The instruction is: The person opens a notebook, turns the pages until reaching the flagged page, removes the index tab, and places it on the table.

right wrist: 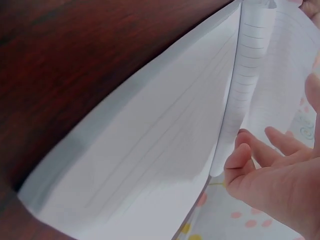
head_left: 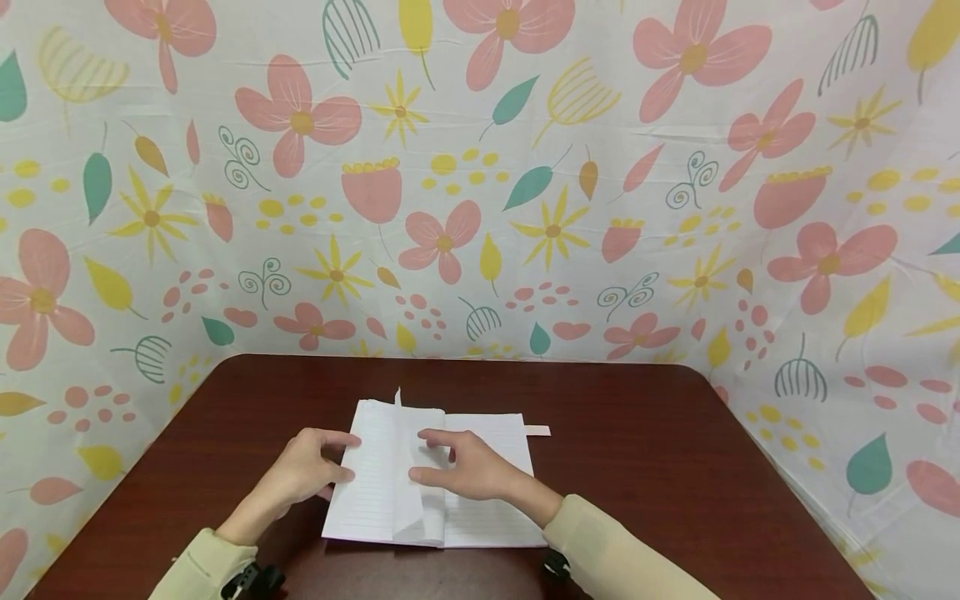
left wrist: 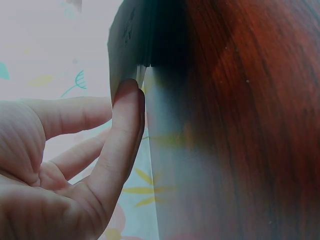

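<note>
An open notebook [head_left: 491, 521] with white lined pages lies on the table. One of its pages [head_left: 407, 500] stands lifted near the middle and curls over to the left. My left hand [head_left: 303, 468] holds the notebook's left edge, thumb above and other fingers underneath. In the left wrist view, those fingers [left wrist: 125, 125] reach under the notebook's cover [left wrist: 125, 45]. Above the right half, my right hand [head_left: 472, 471] has thumb and index finger spread apart beside the lifted page. In the right wrist view, the right hand's fingertips [right wrist: 240, 155] are close to the curled page [right wrist: 247, 75]; contact is unclear.
A dark reddish-brown table [head_left: 637, 450] carries the notebook. A pale strip [head_left: 537, 431] sticks out from the notebook's upper right edge. Behind and around the table hangs a white cloth [head_left: 465, 117] printed with flowers and leaves.
</note>
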{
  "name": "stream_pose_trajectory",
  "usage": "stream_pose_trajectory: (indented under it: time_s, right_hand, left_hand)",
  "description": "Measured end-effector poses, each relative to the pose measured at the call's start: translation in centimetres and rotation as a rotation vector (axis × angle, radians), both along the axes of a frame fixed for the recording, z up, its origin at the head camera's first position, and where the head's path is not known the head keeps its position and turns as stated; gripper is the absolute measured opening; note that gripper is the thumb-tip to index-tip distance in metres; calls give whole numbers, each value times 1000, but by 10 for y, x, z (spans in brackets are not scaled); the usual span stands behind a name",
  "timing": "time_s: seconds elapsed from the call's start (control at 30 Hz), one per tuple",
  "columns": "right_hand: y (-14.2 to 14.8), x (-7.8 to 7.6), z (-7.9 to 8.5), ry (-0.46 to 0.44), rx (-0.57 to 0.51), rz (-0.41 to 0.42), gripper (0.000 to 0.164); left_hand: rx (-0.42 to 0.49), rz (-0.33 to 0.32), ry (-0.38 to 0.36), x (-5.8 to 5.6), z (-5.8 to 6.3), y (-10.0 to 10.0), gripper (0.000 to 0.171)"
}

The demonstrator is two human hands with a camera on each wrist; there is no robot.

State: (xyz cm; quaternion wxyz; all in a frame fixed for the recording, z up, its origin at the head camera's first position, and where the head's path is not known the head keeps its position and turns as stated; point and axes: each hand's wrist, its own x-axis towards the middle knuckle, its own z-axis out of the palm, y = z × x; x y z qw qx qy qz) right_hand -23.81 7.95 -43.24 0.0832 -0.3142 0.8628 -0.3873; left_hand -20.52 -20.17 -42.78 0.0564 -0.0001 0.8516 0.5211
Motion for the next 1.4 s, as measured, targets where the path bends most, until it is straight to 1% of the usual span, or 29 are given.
stream_pose_trajectory:
  time_s: [0.23, 0.3, 0.43, 0.6, 0.73, 0.87, 1.2, 1.3, 1.4]
  right_hand:
    - [-4, -2, 2, -25, 31, 13, 62]
    - [-5, -2, 3, -38, 45, 20, 64]
    - [-6, -3, 3, -34, 76, 39, 71]
    - [-7, -3, 1, -26, 102, 53, 79]
    - [-7, -3, 1, -23, 118, 51, 82]
    - [-7, -4, 0, -14, 114, 54, 83]
    - [-5, -4, -3, -12, 105, 61, 82]
    - [-4, -4, -3, -16, 103, 62, 82]
    - [-4, -4, -2, -16, 100, 65, 82]
  left_hand:
    - [6, -9, 6, -1, 0, -1, 46]
    - [13, -11, 6, -1, 0, -1, 46]
    - [10, -13, 11, -2, 0, -1, 46]
    - [1, -18, 21, -2, 0, -1, 53]
    - [9, -26, 26, -2, 0, -1, 57]
    - [13, -27, 23, -1, 0, -1, 50]
    - [-34, -27, 0, 0, 0, -2, 30]
    - [-37, -20, -1, -1, -1, -3, 28]
    - [-36, -16, 0, -1, -2, -2, 31]
